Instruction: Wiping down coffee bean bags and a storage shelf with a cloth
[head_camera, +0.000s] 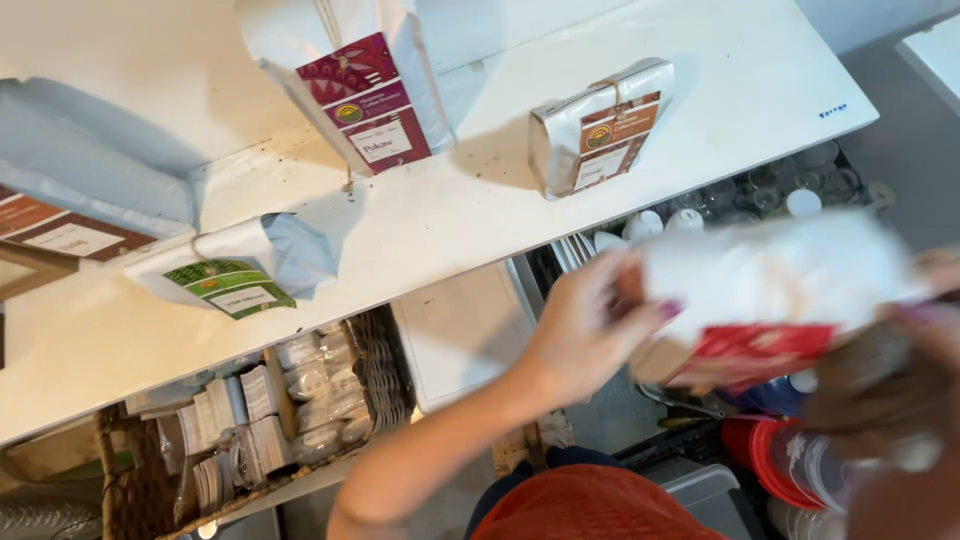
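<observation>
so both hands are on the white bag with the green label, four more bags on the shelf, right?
Not quite. In the head view the white bag held by the left hand and right hand has a red label, not green. The green-label bag lies on the shelf, one of four bags there.

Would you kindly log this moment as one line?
left hand: holds white bag | right hand: blurred, on bag | white shelf: three bags

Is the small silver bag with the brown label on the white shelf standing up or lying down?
Standing up. The silver bag rests on its base on the white shelf, folded top upward, label facing out.
</observation>
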